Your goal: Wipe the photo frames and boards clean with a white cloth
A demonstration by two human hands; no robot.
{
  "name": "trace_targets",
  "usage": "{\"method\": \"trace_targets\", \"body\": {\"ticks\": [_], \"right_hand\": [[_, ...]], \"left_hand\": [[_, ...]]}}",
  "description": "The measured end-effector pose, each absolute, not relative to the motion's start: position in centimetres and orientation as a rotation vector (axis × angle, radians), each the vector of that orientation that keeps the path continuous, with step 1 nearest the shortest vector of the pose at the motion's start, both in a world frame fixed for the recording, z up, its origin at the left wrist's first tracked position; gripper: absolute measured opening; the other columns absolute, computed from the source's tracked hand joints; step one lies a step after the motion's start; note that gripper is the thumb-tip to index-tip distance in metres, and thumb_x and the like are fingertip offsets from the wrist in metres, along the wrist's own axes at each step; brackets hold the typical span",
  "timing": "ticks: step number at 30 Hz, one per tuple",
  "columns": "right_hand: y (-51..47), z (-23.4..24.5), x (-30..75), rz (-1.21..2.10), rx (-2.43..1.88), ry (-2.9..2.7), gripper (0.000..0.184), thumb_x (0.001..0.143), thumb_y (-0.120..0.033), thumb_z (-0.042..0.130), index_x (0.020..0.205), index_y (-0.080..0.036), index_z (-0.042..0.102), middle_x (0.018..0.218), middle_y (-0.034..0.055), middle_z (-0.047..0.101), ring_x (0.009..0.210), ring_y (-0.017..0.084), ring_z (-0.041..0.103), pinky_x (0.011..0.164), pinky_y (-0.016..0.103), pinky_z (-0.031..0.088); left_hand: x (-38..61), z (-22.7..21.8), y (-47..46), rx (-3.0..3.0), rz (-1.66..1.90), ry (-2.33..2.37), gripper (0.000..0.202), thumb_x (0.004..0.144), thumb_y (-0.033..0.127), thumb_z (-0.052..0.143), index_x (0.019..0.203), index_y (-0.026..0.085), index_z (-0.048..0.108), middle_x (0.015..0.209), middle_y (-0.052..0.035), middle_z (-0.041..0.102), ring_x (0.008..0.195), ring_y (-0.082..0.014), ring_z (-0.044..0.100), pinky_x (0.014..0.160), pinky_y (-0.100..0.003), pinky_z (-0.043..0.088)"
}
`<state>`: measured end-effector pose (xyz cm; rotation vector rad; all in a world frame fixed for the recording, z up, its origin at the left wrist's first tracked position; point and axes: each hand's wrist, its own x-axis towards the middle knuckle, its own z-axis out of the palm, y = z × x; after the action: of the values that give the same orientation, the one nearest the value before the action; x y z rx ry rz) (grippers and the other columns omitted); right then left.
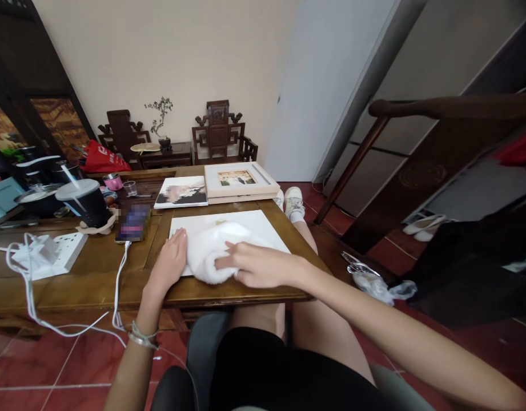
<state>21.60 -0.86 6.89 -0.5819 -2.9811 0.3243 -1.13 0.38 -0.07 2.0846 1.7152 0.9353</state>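
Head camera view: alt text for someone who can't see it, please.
A person's right hand holds a fluffy white cloth on a white panel on a wooden table, the left hand at the panel's left edge. Beyond lies a framed picture; a phone and a lidded cup are to the left.

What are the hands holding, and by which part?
Right hand: the white cloth, by a bunched fold on its right side. Left hand: at the left edge of the white panel; whether it grips cannot be told.
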Motion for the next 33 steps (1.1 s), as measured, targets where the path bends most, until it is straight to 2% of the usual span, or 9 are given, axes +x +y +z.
{"method": "trace_targets", "body": {"ticks": [3,7,11,14,17,20,23,29,33], "right_hand": [[1.9,6.3,21.7,0.249,-0.775,-2.899,0.04,0.072,0.0,0.042,0.103,-0.014,0.063,0.077,0.0077,0.067,0.079,0.024,0.062,0.079,0.034,0.043],[6.5,5.3,19.0,0.238,-0.913,-2.761,0.038,0.077,-0.001,0.043,0.107,-0.012,0.063,0.093,0.0105,0.07,0.089,0.025,0.063,0.079,0.032,0.043],[9.0,5.7,13.9,0.262,-0.902,-2.745,0.028,0.085,-0.005,0.046,0.103,-0.014,0.065,0.106,0.0081,0.069,0.1,0.024,0.061,0.087,0.031,0.043],[9.4,6.1,11.1,0.276,-0.888,-2.751,0.021,0.092,-0.023,0.053,0.11,-0.015,0.062,0.114,0.0057,0.063,0.103,0.024,0.059,0.089,0.039,0.047],[9.7,6.2,11.1,0.299,-0.92,-2.754,0.035,0.091,-0.037,0.058,0.119,-0.016,0.056,0.119,0.007,0.058,0.1,0.023,0.06,0.083,0.043,0.052],[10.4,6.1,13.9,0.316,-1.005,-2.72,0.027,0.092,-0.027,0.054,0.115,-0.015,0.06,0.121,0.0082,0.061,0.107,0.025,0.058,0.091,0.04,0.047],[11.1,5.8,18.6,0.305,-1.131,-2.645,0.03,0.089,-0.015,0.048,0.116,-0.014,0.062,0.127,0.0115,0.061,0.116,0.028,0.054,0.096,0.036,0.04],[10.1,4.5,26.5,0.237,-1.238,-2.576,0.032,0.08,-0.01,0.042,0.102,-0.014,0.065,0.102,0.0123,0.07,0.095,0.028,0.062,0.086,0.036,0.042],[6.0,3.8,29.0,0.185,-1.215,-2.626,0.031,0.072,-0.006,0.043,0.094,-0.016,0.063,0.078,0.008,0.066,0.084,0.027,0.061,0.081,0.035,0.043]], "left_hand": [[-1.4,-0.4,0.4,2.23,0.729,1.751,0.053,0.096,0.036,0.025,0.132,0.007,0.05,0.146,-0.0164,0.042,0.141,-0.0248,0.03,0.116,-0.046,0.021],[-2.0,-0.6,0.5,2.33,0.576,1.74,0.053,0.093,0.031,0.03,0.14,0.008,0.04,0.151,-0.016,0.033,0.143,-0.0236,0.024,0.117,-0.046,0.018],[-2.2,-0.6,0.4,2.363,0.578,1.731,0.052,0.095,0.03,0.027,0.14,0.009,0.04,0.15,-0.0156,0.035,0.143,-0.0245,0.025,0.117,-0.048,0.017],[-2.1,-0.6,0.4,2.365,0.607,1.724,0.051,0.095,0.029,0.025,0.139,0.009,0.042,0.15,-0.0152,0.036,0.142,-0.025,0.026,0.117,-0.049,0.017],[-2.2,-0.7,0.5,2.37,0.619,1.722,0.05,0.095,0.028,0.025,0.138,0.008,0.043,0.149,-0.016,0.037,0.141,-0.0256,0.028,0.117,-0.049,0.018],[-2.3,-0.8,0.5,2.363,0.602,1.727,0.05,0.095,0.027,0.026,0.138,0.007,0.042,0.149,-0.0168,0.036,0.141,-0.0255,0.028,0.117,-0.048,0.019],[-2.3,-0.8,0.4,2.358,0.611,1.727,0.049,0.095,0.027,0.028,0.138,0.01,0.042,0.15,-0.0154,0.035,0.142,-0.024,0.027,0.117,-0.046,0.019],[-1.7,-0.3,0.4,2.355,0.563,1.751,0.049,0.094,0.025,0.028,0.138,0.008,0.041,0.15,-0.016,0.035,0.142,-0.0236,0.027,0.117,-0.046,0.02],[-1.5,-0.1,0.6,2.349,0.542,1.757,0.051,0.093,0.025,0.027,0.139,0.006,0.04,0.15,-0.0162,0.034,0.142,-0.0228,0.026,0.117,-0.045,0.019]]}}
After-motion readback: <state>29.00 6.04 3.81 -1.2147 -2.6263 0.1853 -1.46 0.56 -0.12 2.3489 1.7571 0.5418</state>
